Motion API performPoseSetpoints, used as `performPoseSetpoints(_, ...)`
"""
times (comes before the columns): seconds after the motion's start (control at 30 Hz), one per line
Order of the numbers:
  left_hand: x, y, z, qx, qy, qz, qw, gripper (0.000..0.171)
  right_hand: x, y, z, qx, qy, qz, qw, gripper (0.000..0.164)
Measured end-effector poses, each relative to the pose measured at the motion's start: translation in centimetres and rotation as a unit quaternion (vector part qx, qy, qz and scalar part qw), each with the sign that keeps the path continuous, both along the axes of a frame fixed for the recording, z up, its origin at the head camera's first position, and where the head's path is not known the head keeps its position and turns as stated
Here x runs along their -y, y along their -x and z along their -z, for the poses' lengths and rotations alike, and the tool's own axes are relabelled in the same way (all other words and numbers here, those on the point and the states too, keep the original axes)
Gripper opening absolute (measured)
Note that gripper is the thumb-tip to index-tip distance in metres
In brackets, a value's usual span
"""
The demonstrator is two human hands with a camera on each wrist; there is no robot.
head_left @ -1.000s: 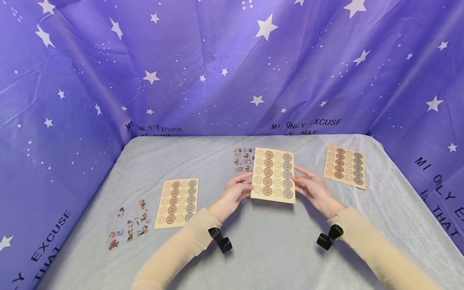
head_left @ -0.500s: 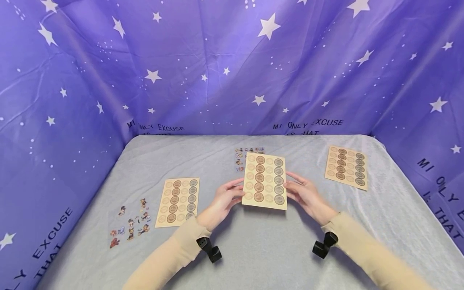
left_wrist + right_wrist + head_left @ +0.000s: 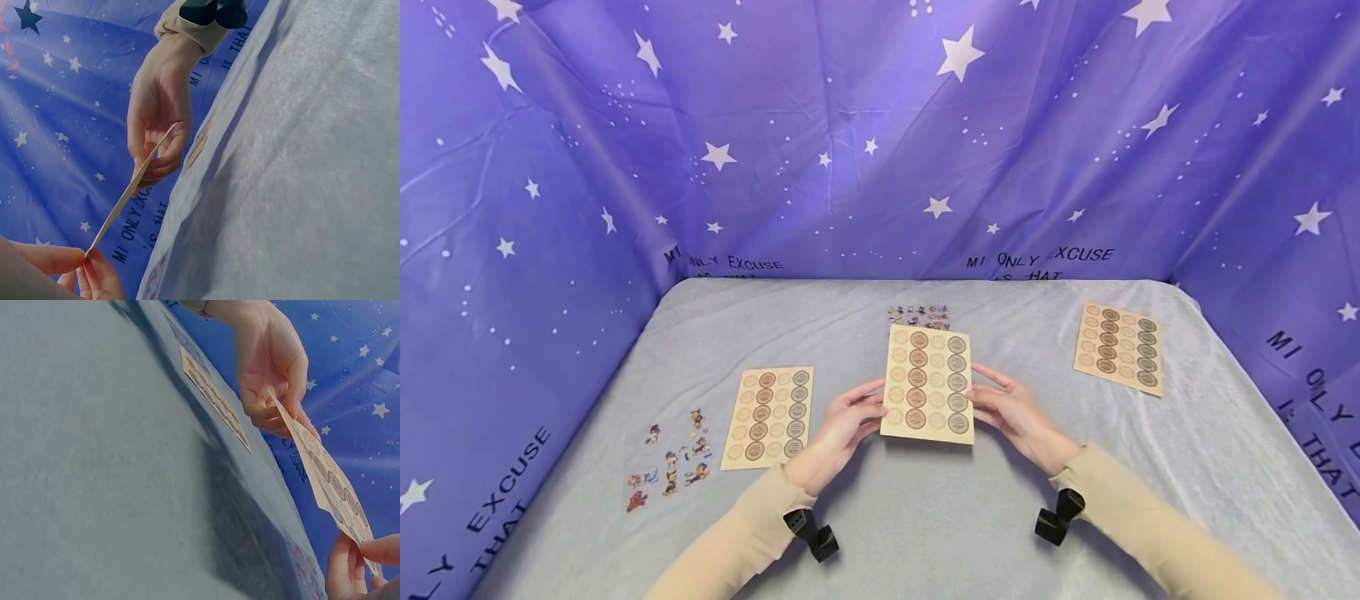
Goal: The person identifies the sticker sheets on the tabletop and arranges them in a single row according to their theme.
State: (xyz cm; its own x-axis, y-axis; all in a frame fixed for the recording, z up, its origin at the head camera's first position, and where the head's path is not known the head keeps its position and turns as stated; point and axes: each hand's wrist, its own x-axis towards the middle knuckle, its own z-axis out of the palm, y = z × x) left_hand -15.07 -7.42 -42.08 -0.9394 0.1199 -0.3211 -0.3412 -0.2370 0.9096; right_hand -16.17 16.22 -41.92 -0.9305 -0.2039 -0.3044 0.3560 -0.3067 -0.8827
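Note:
Both hands hold up a beige sheet of round stickers (image 3: 927, 383), printed in brown and grey columns, above the grey cloth. My left hand (image 3: 844, 421) pinches its left edge between thumb and fingers. At the opposite edge, my right hand (image 3: 1015, 418) has the same kind of pinch. In the left wrist view the sheet (image 3: 128, 190) appears nearly edge-on, stretched between the two hands. The right wrist view shows the sheet's printed face (image 3: 337, 487) at a slant, its lower edge raised and a shadow on the cloth below.
A matching sticker sheet (image 3: 767, 418) lies left and another (image 3: 1118, 347) at back right. A transparent sheet with cartoon figures (image 3: 670, 462) lies front left; a similar one (image 3: 917, 315) is partly hidden behind the held sheet. A purple star-patterned curtain (image 3: 880, 125) surrounds the table (image 3: 925, 533).
Both hands have moved the held sticker sheet leftward and slightly toward me. More of the transparent sheet's right part shows behind it, while its lower part is now covered.

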Motion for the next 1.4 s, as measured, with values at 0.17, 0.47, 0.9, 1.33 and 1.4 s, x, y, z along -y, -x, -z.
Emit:
performPoseSetpoints(0.17,0.9,-0.3,0.2,0.0,0.004,-0.011,0.9999,0.047,0.8,0.1,0.2,0.005,-0.001,-0.004,1.0,0.065)
performPoseSetpoints(0.47,2.4,-0.7,0.6,0.006,0.025,-0.032,0.9992,0.047,2.4,0.2,0.5,0.007,0.0,-0.021,1.0,0.064)
performPoseSetpoints(0.9,4.8,-1.1,0.9,-0.003,0.05,-0.052,0.9974,0.046,5.3,0.6,1.2,0.023,-0.003,-0.009,1.0,0.061)
performPoseSetpoints(1.33,6.6,-1.3,1.0,0.017,0.088,-0.075,0.9931,0.046,7.6,0.8,1.9,0.023,-0.01,-0.004,1.0,0.058)
performPoseSetpoints(1.4,6.9,-1.3,1.1,0.022,0.092,-0.078,0.9924,0.046,7.8,0.8,2.1,0.023,-0.013,-0.002,1.0,0.057)
